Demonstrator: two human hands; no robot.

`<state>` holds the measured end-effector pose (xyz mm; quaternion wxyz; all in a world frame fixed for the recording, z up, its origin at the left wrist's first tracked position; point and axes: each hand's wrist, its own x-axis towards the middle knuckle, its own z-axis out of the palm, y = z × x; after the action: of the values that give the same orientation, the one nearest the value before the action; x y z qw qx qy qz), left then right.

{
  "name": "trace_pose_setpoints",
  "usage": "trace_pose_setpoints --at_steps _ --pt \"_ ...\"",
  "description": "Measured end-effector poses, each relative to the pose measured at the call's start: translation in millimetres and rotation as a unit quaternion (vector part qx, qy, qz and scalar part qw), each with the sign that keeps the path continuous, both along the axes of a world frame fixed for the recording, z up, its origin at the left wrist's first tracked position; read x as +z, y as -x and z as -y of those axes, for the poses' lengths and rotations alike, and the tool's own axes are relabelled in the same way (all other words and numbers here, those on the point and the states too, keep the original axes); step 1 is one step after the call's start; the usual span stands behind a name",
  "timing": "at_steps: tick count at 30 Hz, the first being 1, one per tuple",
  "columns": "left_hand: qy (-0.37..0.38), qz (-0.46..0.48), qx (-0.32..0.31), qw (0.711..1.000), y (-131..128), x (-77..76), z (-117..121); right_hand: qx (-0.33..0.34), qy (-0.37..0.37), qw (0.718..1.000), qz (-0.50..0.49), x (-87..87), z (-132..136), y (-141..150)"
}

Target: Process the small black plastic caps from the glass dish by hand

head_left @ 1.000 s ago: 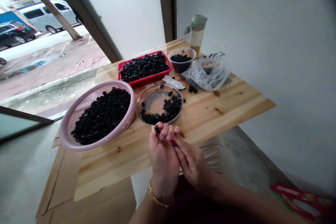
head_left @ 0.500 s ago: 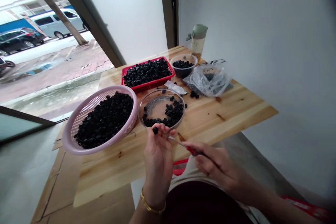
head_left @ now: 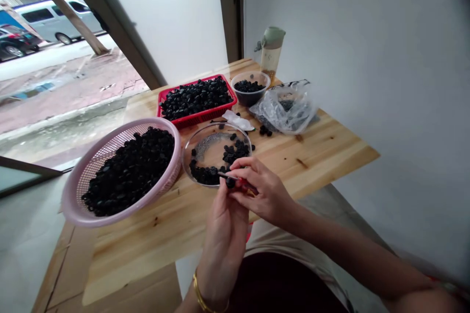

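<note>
Between the fingertips of my left hand (head_left: 224,239) is a small round black piece (head_left: 230,183). My right hand (head_left: 270,195) grips a slim red-handled tool (head_left: 248,186) with a thin metal tip. That tip lies across the top of the black piece, and the two hands are close together. Whether the tip is a blade or a rod cannot be made out. Just beyond my fingers lies a shallow clear round tray (head_left: 211,152) with many similar black pieces along its near and right sides.
A pink mesh basket (head_left: 79,186) full of black pieces is at left. Behind stand a red basket (head_left: 194,120) and a clear bowl (head_left: 268,79), both holding black pieces. A plastic bag (head_left: 293,115), a white wrapper (head_left: 238,121) and a jug (head_left: 272,51) stand on the wooden table (head_left: 323,149).
My right hand has moved up and left, bringing the tool's tip from beside my left hand onto the black piece. The view has shifted slightly right.
</note>
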<state>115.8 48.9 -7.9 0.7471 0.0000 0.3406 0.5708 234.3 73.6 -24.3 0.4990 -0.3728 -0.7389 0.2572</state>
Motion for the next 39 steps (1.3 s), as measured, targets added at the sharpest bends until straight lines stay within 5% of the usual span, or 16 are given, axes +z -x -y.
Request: trace_pose_setpoints --at_steps 9,20,29,33,36,39 --pt "0.009 -0.026 0.022 0.999 -3.1 4.2 0.6 0.049 -0.077 0.995 0.047 -3.5 -21.5 -6.4" --pt "-0.064 -0.056 -0.014 0.996 5.4 -5.9 7.8 0.061 -0.035 0.997 0.018 -2.8 -15.6 -10.7" --pt "-0.059 -0.118 -0.006 0.991 10.3 -4.7 16.2 0.026 -0.066 0.997 0.028 14.4 -27.4 -16.6" --pt "-0.066 -0.114 0.0 0.991 18.6 1.5 14.7 0.074 -0.045 0.993 0.08 30.7 -34.2 -20.0" --pt "-0.07 -0.104 0.002 0.992 30.1 0.5 8.7 0.088 -0.035 0.99 0.105 45.4 -60.2 -12.9" --pt "-0.081 -0.096 -0.02 0.992 42.6 -6.3 3.9 0.015 -0.029 0.993 0.113 61.9 -120.1 8.2"
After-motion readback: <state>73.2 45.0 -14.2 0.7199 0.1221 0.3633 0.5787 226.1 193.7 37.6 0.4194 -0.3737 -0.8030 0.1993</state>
